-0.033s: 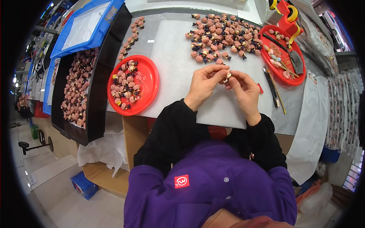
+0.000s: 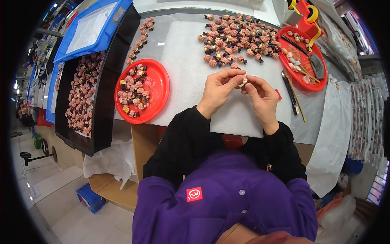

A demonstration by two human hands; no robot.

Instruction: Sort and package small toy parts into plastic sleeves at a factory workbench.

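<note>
Nothing is seen to have changed since the picture just before. The little piece [image 2: 244, 80] is held in the same spot, and the hands have not been moved. So the work on this one piece is judged to be still going on, and the piece has not been put down.

The little piece is held up over the desk [image 2: 183, 49], well to the right of the round red plate [image 2: 160, 91]. It is pinched by the fingertips of both hands. The left hand [image 2: 217, 91] is curled, with its thumb and first finger closed on the piece. The right hand [image 2: 262, 97] is closed on it from the other side.

The piece is very small. It looks pale, cream or white, with a bit of pink. Its shape cannot be told, as most of it is hidden by the fingers.

Small pink and dark pieces are piled in the red plate. A big heap of pink pieces [image 2: 235, 38] is spread up and to the right of the plate. A black tray [image 2: 105, 81] full of more pink pieces is set just left of the plate. A second red plate [image 2: 302, 85] with tools is set far to the right of it.
</note>
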